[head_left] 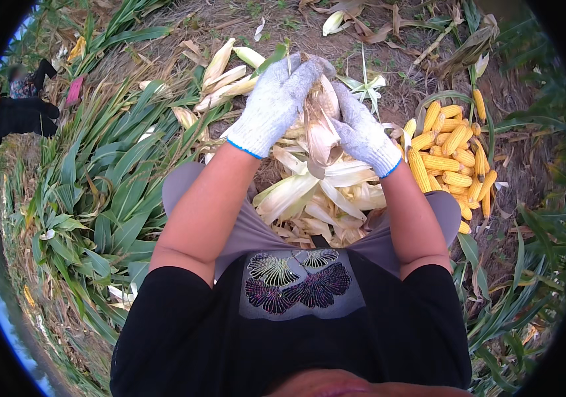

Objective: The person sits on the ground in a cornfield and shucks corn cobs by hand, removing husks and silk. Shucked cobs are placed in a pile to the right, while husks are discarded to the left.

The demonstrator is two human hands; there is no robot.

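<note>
Both hands wear white knit gloves with blue cuff edges. Between them is a partly husked ear of corn (331,101), its dry, pale husk (318,133) hanging down towards me. My left hand (283,97) grips the ear's upper end, where brown silk shows and the fingers cover the tip. My right hand (362,130) wraps the ear from the right side, thumb against the husk. Pale kernels show in a strip between the gloves. Below the hands, a heap of stripped husks (312,191) lies between my knees.
A pile of bare yellow corn cobs (449,154) lies on the right. Unhusked ears (226,79) rest beyond my left hand. Cut green corn stalks (109,164) cover the ground at left, and leafy plants (536,258) edge the right. Another person (27,106) is at far left.
</note>
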